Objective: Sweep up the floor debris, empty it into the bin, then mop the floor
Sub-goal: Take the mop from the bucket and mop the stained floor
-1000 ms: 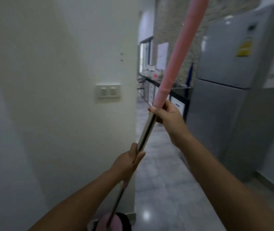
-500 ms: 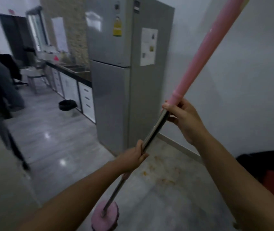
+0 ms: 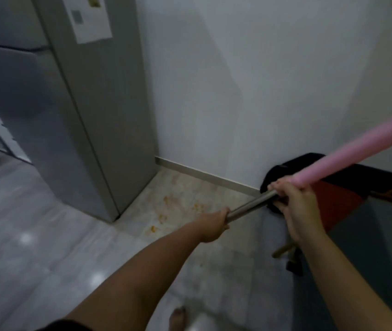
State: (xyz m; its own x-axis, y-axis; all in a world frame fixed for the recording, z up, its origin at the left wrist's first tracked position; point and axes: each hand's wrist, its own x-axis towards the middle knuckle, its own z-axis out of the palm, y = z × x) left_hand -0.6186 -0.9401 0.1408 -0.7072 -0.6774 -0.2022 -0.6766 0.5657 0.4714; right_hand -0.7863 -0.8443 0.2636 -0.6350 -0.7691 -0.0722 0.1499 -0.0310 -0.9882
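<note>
Since both hands are on the mop handle (image 3: 249, 208) and no broom or dustpan shows, this looks like the mopping step, w/ sweeping prob. done. The target seems to be the orange stains (image 3: 162, 215) on the pale floor (image 3: 35, 235), in the corner between the fridge (image 3: 82, 115) and the wall (image 3: 238, 91).

The mop head isn't in view, likely hidden below the left forearm, so I can't tell if it's touching the floor. The next move calls for getting the head onto the stains, then scrubbing back and forth w/ downward pressure, w/o knocking the fridge side.

The left hand (image 3: 214, 223) is lower, arm extended, fingers curled round the bare metal shaft. The right hand (image 3: 294, 201) is higher and nearer the wall, gripping where the pink foam sleeve (image 3: 357, 152) begins. The handle slants up to the right, passing in front of a black-and-red object (image 3: 333, 206) by the wall; can't tell if that's the bin.
</note>
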